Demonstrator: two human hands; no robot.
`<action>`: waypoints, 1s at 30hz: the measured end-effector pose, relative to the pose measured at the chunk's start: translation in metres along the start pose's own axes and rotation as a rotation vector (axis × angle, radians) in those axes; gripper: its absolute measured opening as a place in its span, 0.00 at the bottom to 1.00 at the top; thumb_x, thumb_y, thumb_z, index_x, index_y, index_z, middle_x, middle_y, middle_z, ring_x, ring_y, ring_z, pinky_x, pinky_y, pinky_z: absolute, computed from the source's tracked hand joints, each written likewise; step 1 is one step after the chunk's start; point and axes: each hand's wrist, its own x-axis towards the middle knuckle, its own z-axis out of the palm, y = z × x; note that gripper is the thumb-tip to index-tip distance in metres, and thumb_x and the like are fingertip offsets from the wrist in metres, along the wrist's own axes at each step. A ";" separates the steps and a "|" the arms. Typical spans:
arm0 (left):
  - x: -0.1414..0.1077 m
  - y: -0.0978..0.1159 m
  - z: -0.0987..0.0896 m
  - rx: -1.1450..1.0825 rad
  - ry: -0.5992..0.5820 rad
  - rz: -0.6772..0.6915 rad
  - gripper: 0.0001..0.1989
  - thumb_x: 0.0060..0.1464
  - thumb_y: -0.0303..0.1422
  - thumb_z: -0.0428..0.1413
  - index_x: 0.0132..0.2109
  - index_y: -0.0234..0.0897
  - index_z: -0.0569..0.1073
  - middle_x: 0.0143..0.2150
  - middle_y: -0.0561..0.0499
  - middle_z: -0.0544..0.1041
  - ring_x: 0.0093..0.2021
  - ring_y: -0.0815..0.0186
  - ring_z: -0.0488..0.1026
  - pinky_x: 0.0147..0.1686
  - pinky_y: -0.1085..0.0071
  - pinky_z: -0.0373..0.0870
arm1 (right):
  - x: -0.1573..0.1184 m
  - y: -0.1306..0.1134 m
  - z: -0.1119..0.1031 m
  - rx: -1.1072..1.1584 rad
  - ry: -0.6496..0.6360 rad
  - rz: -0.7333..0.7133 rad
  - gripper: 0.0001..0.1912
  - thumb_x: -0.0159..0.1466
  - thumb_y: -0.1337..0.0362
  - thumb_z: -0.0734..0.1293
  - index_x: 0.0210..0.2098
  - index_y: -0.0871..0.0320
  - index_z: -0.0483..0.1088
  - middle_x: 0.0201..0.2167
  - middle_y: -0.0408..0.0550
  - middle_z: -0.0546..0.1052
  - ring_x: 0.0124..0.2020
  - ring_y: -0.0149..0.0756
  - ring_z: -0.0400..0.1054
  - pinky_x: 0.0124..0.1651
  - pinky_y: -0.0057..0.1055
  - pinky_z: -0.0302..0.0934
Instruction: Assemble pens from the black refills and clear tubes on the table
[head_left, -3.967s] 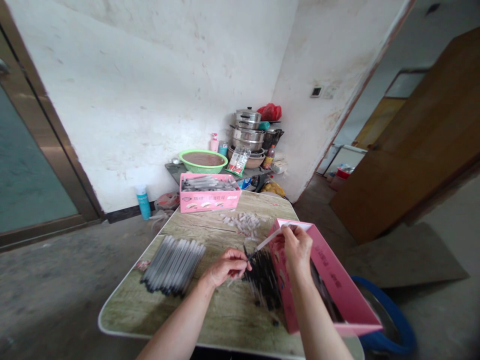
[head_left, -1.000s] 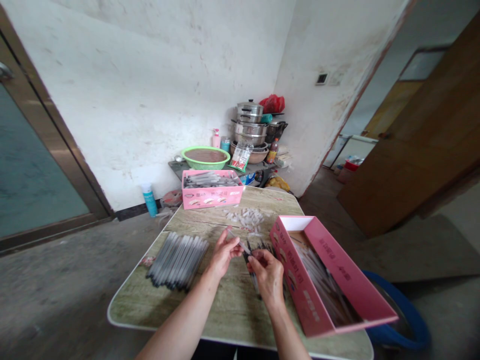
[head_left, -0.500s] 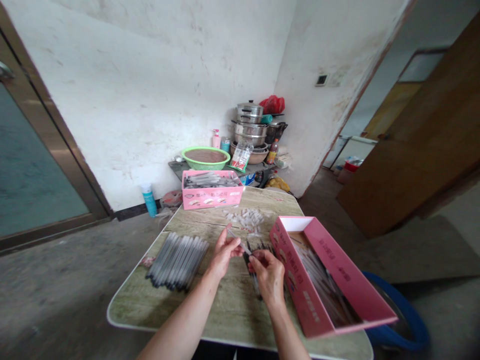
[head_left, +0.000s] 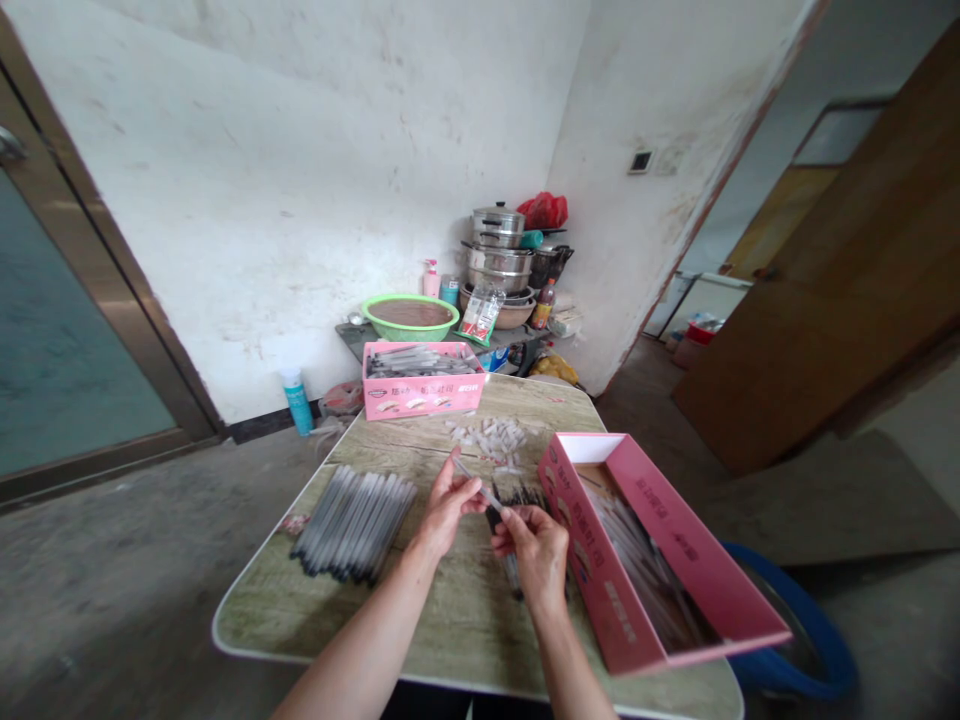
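Observation:
Between my two hands a slim translucent pen (head_left: pixel 489 494) lies slantwise over the table. My left hand (head_left: pixel 448 507) pinches its upper-left end between thumb and fingers. At the lower-right end, the thumb and fingers of my right hand (head_left: pixel 538 550) close on it. Dark slender parts (head_left: pixel 517 495), partly covered by my right hand, lie beneath; their exact kind is unclear. To the left, a row of translucent pens (head_left: pixel 356 525) with black ends lies side by side. Small whitish pieces (head_left: pixel 491 438) are scattered beyond my hands.
A pink box (head_left: pixel 609 600) with long thin parts inside stands at the table's right edge. Another pink box (head_left: pixel 424 396), filled with pens, sits at the far edge. Behind are a green basin (head_left: pixel 409 330) and stacked pots (head_left: pixel 499 265). A blue round rim (head_left: pixel 832 650) shows lower right.
My right hand's fingers have shifted slightly around the pen's lower end. My left hand keeps the same hold, and the things on the table stay put.

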 end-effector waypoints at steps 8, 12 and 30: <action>0.001 0.000 -0.003 0.023 0.035 0.020 0.48 0.45 0.35 0.64 0.67 0.38 0.47 0.28 0.51 0.78 0.25 0.66 0.74 0.25 0.73 0.70 | -0.002 0.004 0.000 -0.110 0.031 -0.018 0.25 0.62 0.44 0.60 0.27 0.61 0.70 0.17 0.47 0.75 0.15 0.35 0.68 0.16 0.27 0.62; 0.000 0.003 0.000 0.022 0.040 0.022 0.49 0.45 0.35 0.65 0.67 0.39 0.47 0.28 0.51 0.78 0.25 0.67 0.75 0.26 0.72 0.71 | -0.002 0.001 -0.003 -0.151 -0.010 -0.072 0.20 0.57 0.48 0.67 0.32 0.60 0.69 0.20 0.45 0.75 0.18 0.35 0.70 0.18 0.26 0.63; -0.002 0.004 0.000 0.027 0.019 0.006 0.50 0.44 0.35 0.65 0.68 0.40 0.44 0.28 0.51 0.78 0.24 0.67 0.74 0.26 0.73 0.70 | -0.005 0.003 -0.002 -0.279 -0.048 -0.054 0.26 0.65 0.46 0.55 0.24 0.59 0.67 0.12 0.42 0.69 0.10 0.29 0.61 0.14 0.23 0.51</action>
